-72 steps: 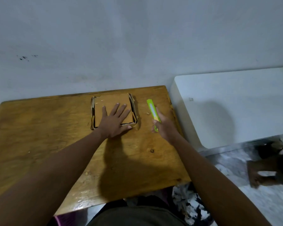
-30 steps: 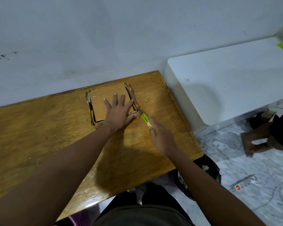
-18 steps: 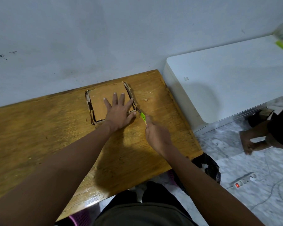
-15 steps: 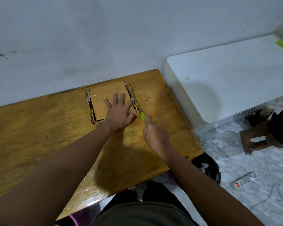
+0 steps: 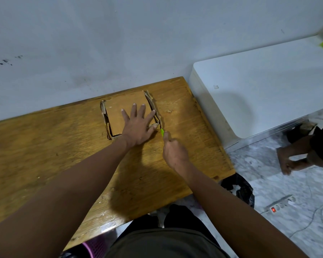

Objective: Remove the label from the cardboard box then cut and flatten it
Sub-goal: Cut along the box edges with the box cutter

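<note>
Left hand (image 5: 138, 127) flat on cardboard box (image 5: 123, 110) — fingers spread, right hand (image 5: 173, 151) fingers clamped on green cutter (image 5: 162, 132)

You have nothing to read here: the box (image 5: 127, 110) shows plain brown card with no print or label, and no lettering appears on the tabletop (image 5: 45, 146) either.

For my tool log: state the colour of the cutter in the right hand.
Bright lime green cutter, mostly hidden by the right hand; head view.
</note>
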